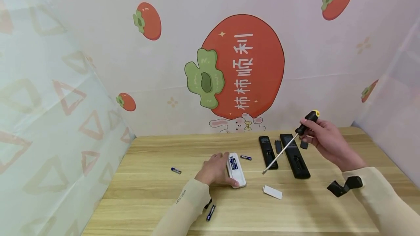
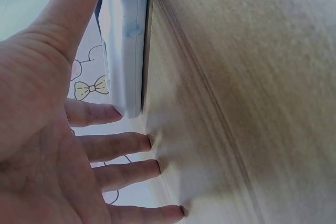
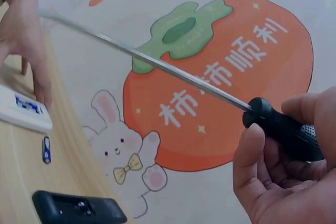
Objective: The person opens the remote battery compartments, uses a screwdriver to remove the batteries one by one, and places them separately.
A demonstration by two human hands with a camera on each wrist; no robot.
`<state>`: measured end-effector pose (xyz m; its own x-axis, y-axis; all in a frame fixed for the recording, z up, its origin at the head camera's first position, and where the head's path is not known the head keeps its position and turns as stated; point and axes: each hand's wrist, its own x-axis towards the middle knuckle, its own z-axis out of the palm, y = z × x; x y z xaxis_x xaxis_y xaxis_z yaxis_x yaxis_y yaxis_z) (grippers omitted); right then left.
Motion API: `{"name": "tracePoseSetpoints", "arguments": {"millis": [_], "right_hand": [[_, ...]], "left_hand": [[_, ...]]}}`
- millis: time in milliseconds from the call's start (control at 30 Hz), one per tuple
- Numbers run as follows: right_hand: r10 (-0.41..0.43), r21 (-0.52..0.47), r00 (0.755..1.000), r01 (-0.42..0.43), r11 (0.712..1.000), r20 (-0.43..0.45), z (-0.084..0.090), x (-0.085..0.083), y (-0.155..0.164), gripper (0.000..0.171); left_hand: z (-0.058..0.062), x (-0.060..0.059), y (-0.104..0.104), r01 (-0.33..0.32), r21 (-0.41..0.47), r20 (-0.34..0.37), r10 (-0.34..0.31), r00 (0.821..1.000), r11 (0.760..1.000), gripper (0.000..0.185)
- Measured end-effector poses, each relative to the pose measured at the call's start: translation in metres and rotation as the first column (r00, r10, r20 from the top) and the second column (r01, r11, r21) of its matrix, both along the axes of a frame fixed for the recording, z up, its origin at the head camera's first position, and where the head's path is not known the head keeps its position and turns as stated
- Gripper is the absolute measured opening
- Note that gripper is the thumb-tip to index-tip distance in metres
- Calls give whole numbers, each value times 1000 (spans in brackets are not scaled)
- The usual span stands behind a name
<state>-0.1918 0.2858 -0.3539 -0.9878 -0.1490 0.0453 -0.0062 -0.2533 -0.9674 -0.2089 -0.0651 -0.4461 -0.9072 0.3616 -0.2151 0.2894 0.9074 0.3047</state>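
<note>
Black remotes (image 1: 297, 160) partly behind the screwdriver (image 1: 300, 130)

I hold the screwdriver (image 1: 290, 142) in my right hand (image 1: 329, 143) — black handle, yellow end, thin metal shaft slanting down to my left. My left hand (image 1: 214, 168) holds the white remote (image 1: 237, 173) back up on the worktop (image 1: 147, 185) — battery bay uncovered, blue batteries (image 1: 233, 163) inside.
</note>
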Motion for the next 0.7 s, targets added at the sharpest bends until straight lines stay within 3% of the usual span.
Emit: {"name": "tracePoseSetpoints", "arguments": {"millis": [700], "right_hand": [[-11, -259, 1000, 14, 966, 12, 8, 4, -17, 22]], "left_hand": [[2, 1, 0, 24, -21, -25, -24, 999, 999, 114]]}}
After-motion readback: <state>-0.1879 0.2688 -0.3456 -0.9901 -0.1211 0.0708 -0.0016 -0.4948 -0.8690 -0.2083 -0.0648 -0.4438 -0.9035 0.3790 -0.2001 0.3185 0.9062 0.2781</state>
